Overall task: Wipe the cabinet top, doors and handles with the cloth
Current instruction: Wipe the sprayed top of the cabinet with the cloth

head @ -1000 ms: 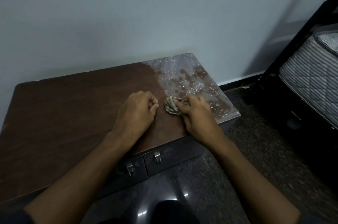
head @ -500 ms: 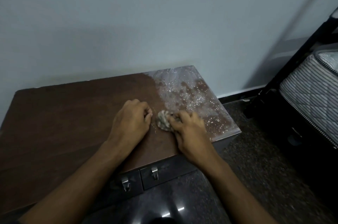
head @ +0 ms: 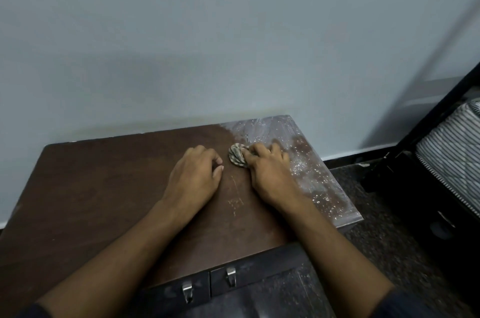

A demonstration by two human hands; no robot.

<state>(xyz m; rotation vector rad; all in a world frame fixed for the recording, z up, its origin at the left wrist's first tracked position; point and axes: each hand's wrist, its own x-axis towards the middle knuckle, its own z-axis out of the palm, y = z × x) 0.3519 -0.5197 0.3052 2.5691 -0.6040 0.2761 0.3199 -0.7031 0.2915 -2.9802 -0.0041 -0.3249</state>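
Observation:
A low cabinet with a dark brown top (head: 104,187) stands against the wall. Its right strip (head: 311,177) is covered with whitish speckled grime. My right hand (head: 270,174) presses a small bunched striped cloth (head: 237,156) onto the top, at the border between the brown and the grimy part. My left hand (head: 194,174) rests on the top just left of the cloth, fingers curled in, holding nothing. Two dark doors with metal handles (head: 187,291) (head: 230,276) show at the cabinet's front edge.
A plain grey-blue wall (head: 233,44) rises right behind the cabinet. To the right stands a black frame (head: 436,115) with a striped mattress (head: 452,151). The floor (head: 384,234) is dark speckled stone. A few pale scratches (head: 236,200) mark the top between my forearms.
My right hand has slid the cloth farther back on the top, away from the front edge. My left hand moved back with it. The view has tilted, so the cabinet sits lower.

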